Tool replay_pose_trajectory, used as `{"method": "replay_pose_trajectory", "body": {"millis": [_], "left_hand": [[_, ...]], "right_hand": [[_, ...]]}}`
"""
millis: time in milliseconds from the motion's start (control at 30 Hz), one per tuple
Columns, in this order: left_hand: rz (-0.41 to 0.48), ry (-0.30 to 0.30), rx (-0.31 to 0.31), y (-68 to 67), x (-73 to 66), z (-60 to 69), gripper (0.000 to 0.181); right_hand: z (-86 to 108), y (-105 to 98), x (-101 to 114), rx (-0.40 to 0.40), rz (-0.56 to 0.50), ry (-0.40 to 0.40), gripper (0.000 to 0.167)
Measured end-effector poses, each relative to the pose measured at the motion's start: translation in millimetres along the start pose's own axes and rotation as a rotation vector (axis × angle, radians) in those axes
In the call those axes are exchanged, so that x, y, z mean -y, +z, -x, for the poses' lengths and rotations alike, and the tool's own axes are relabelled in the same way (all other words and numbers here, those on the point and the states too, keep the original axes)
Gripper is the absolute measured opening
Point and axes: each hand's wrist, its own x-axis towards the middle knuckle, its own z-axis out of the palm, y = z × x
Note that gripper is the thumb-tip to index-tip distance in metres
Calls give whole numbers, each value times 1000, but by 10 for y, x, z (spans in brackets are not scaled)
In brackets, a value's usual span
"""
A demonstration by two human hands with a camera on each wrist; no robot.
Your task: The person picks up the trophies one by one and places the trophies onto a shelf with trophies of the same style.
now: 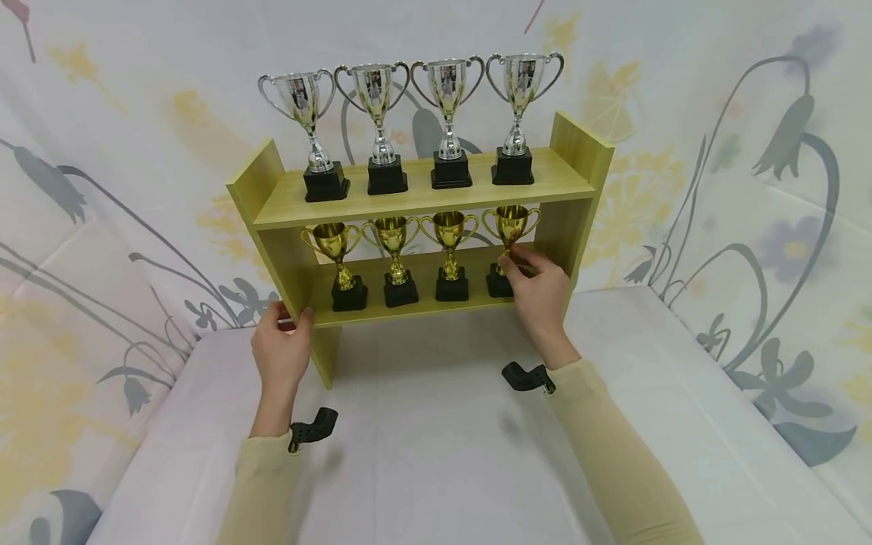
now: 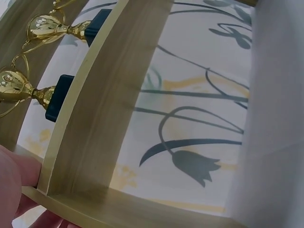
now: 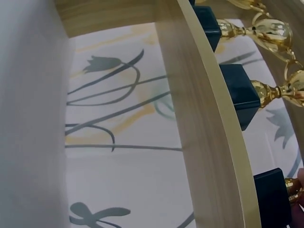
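Observation:
A light wooden two-tier shelf (image 1: 425, 206) stands against the patterned backdrop. On its lower board several gold trophy cups with black bases stand in a row. My right hand (image 1: 540, 297) pinches the stem of the rightmost gold trophy (image 1: 512, 225), whose black base (image 3: 272, 198) sits on the board in the right wrist view. At the lower left, my left hand (image 1: 282, 354) grips the shelf's side panel (image 1: 278, 265), thumb at the front edge and fingers outside. Part of that hand also shows in the left wrist view, beside the board's end.
Several silver trophies, among them one at the right end (image 1: 523, 83), line the upper board. A white cloth (image 1: 422, 439) covers the table. Floral fabric (image 1: 736, 189) hangs behind and at both sides. Each sleeve carries a black wrist mount (image 1: 315, 426).

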Motion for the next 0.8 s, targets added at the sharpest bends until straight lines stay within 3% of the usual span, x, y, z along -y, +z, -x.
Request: {"method": "replay_pose_trajectory", "body": {"millis": [367,800], "left_hand": [[57,31,58,-18,21,-20,29],[77,29,118,-132,11,-40,29]], "right_hand": [[-40,-60,0,26,-129,35,23],[51,-169,48,7,-139,64,26]]}}
